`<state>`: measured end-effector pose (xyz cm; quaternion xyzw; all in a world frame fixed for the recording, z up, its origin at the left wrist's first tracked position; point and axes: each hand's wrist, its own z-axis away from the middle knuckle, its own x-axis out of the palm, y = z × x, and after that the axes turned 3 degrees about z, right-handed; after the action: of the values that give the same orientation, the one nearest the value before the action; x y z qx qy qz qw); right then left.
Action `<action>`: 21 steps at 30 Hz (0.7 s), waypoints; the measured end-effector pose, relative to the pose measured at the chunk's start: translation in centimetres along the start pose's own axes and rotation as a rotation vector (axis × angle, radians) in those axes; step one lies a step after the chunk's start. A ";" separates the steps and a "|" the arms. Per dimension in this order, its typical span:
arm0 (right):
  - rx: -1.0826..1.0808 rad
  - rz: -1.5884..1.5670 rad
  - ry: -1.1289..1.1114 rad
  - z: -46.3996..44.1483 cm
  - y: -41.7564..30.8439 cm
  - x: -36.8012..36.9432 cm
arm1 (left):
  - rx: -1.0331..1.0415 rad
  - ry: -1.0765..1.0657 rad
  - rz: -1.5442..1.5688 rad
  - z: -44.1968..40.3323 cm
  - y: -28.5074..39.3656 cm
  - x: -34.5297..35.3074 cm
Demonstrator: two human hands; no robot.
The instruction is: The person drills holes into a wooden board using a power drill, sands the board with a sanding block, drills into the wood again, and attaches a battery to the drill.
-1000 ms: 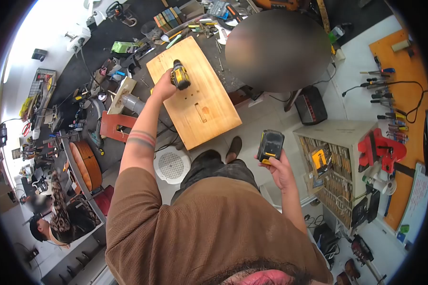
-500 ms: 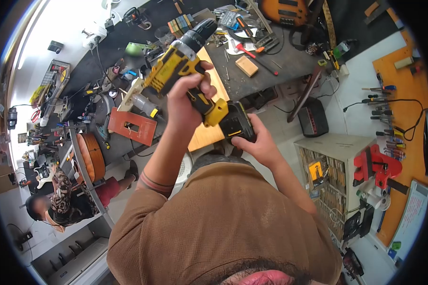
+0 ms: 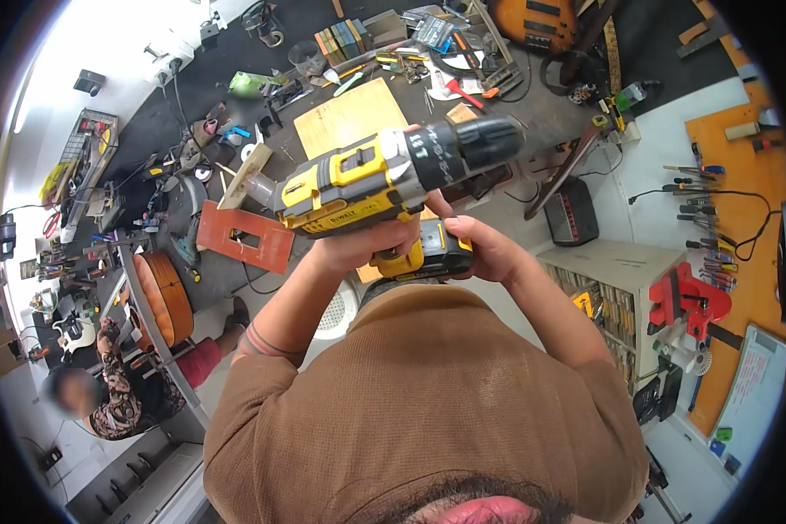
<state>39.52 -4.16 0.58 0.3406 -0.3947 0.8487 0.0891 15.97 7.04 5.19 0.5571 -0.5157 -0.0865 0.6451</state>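
The yellow and black drill (image 3: 349,185) is in my left hand (image 3: 372,244), its fingers wrapped round the handle. It lies sideways, close to the camera, with the black chuck pointing right. My right hand (image 3: 491,250) grips the black battery (image 3: 447,250) at the foot of the handle. The battery is against the drill's base; whether it is fully latched cannot be told. Behind the drill, a light wooden board (image 3: 349,115) lies on the dark workbench (image 3: 533,122), partly hidden by the drill and hands.
A red plate (image 3: 244,237) with a cut-out lies at the left. Beyond the board are loose tools and a small wood block (image 3: 461,113). A person (image 3: 131,393) sits at the lower left by a guitar (image 3: 162,297). A red vise (image 3: 692,304) stands on a cabinet at right.
My left hand lifted the drill off the board towards my body, then turned it so the chuck points right. My right hand brought the battery up against the drill's base.
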 end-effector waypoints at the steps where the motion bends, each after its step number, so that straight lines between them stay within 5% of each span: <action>1: 0.054 -0.045 0.035 -0.6 0.6 -0.3 | 0.007 0.005 0.025 -0.2 0.7 0.0; 14: 0.150 -0.063 0.165 -7.3 -1.2 2.5 | -0.031 0.244 0.108 1.5 2.2 -3.6; 21: 0.173 -0.003 0.042 -8.7 -3.3 0.8 | 0.038 0.402 0.065 1.8 1.5 -3.7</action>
<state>35.82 4.33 -0.88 0.3296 -0.3172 0.8865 0.0688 12.18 8.98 4.02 0.5583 -0.3958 0.0571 0.7269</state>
